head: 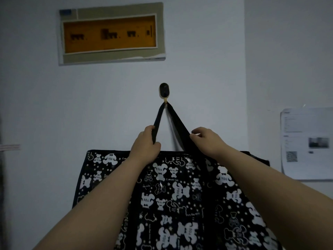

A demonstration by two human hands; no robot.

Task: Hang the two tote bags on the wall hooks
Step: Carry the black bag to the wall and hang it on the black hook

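The bear-print tote bag (pixel 180 195) hangs flat against the wall (pixel 54 105), its black strap (pixel 158 118) looped over the prong of the wall hook (pixel 164 91). From the prong the strap runs down in two legs like an inverted V, so its long axis is near vertical, apex up at the hook and mouth of the bag below. The bag's body points straight down, with its top edge level and just under both hands.

The left hand (pixel 146 143) grips the left leg of the strap, fingers (pixel 150 129) curled and pressed around it. The right hand (pixel 205 139) is on the right leg, its fingers pinching the strap's edge lightly between thumb and fingertips. Both hands lie directly below the hook, about equally near it, the left a little closer to the apex.

The strap appears seated on the prong, though the bend of the prong itself is too small to read. Judging from this, the coming move is to let go downward so the weight settles on the hook. If the loop only rests on the prong's tip, it could slide off.

A second dark edge (pixel 255 156) shows behind the bag's right top corner; whether it is the other tote cannot be told.
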